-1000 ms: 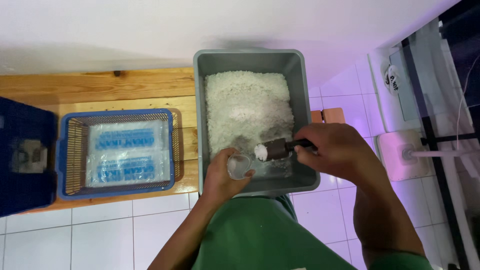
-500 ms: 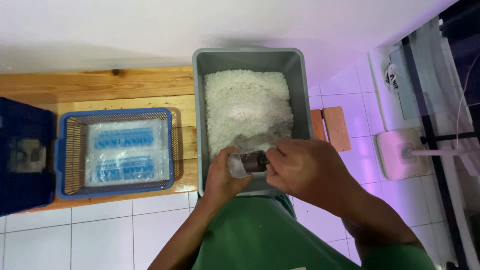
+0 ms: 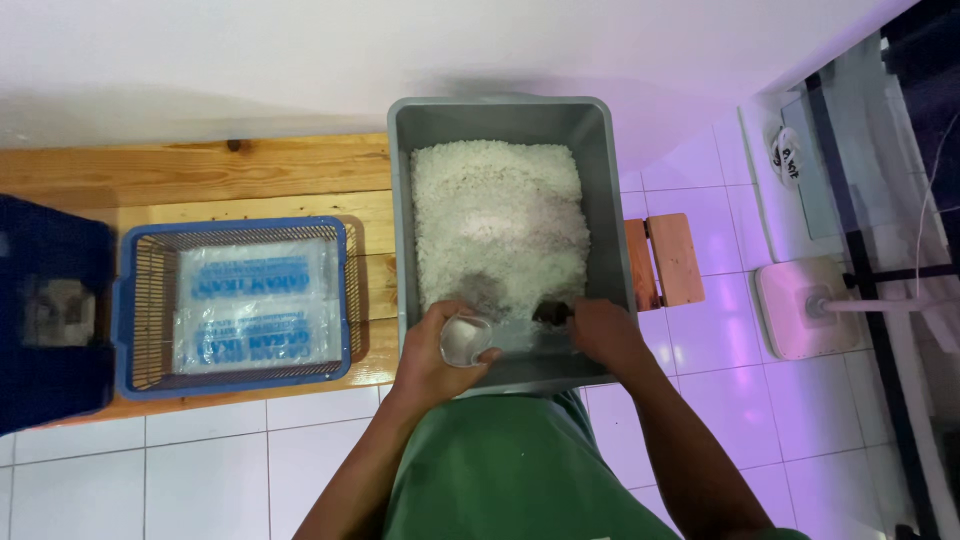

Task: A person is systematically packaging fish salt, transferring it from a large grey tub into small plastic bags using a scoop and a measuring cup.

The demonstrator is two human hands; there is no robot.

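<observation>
A white tiled floor (image 3: 200, 470) runs under a low wooden bench (image 3: 250, 180) set against a white wall (image 3: 300, 50). On the bench stand three containers in a row: a dark blue box (image 3: 50, 320) at the far left, cut by the frame edge; one blue basket (image 3: 235, 305) just beside it; and one grey tub (image 3: 505, 120) at the right, its near rim hanging past the bench edge over the person's green lap (image 3: 500, 470). A strip of bare wood shows between basket and tub, and a wider band of bare bench lies behind the basket up to the wall. The basket holds clear plastic packets (image 3: 255, 305) with blue print; two seem to lie there, though the count is unsure.

The tub is heaped with white grains (image 3: 500, 210), piled toward the far wall and scooped low at the near end. The left hand (image 3: 430, 350) is curled round one small clear cup (image 3: 465, 340), held at the tub's near rim, mouth up. The right hand (image 3: 600, 335) is closed round a dark scoop (image 3: 552, 315) whose head is down in the grains, just beside the cup.

Right of the tub a small wooden stool (image 3: 670, 260) stands on the tiles, and further right a white fan base (image 3: 800, 305), well apart from the hands.
</observation>
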